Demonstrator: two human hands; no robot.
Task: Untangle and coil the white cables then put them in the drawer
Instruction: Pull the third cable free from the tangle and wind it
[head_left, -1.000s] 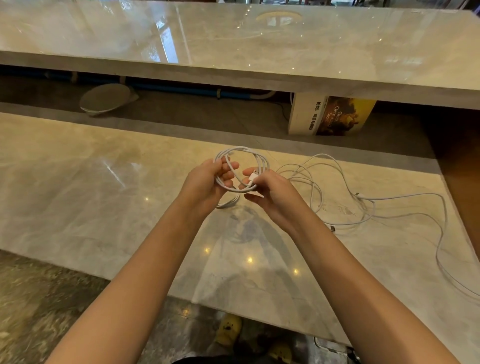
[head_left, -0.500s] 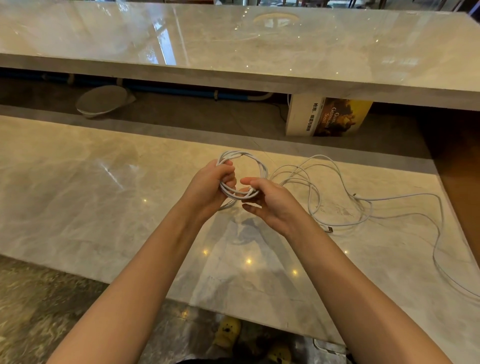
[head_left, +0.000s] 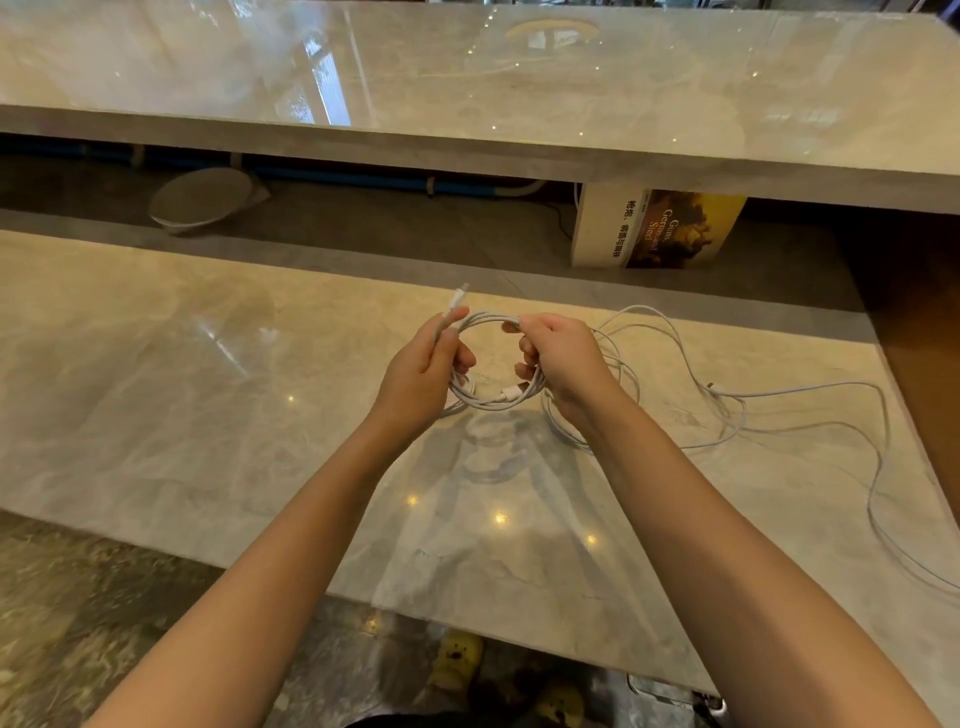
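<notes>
A coiled white cable (head_left: 488, 402) forms a round loop held above the marble table (head_left: 156, 395). My left hand (head_left: 423, 371) grips the loop's left side, and a connector end (head_left: 458, 299) sticks up past its fingers. On the loop's right side my right hand (head_left: 563, 364) is closed around the strands. A second connector (head_left: 511, 391) shows at the bottom of the loop. More loose white cable (head_left: 737, 410) lies tangled on the table to the right, trailing toward the right edge. No drawer is in view.
A raised marble counter (head_left: 519, 88) runs across the back. Beneath it stand a book (head_left: 657, 228) and a round grey dish (head_left: 200, 197), with blue pipes behind. The table's near edge and stone floor are below my arms.
My hands have moved apart to opposite sides of the coil, opening it into a round loop. One connector end now sticks up above my left hand.
</notes>
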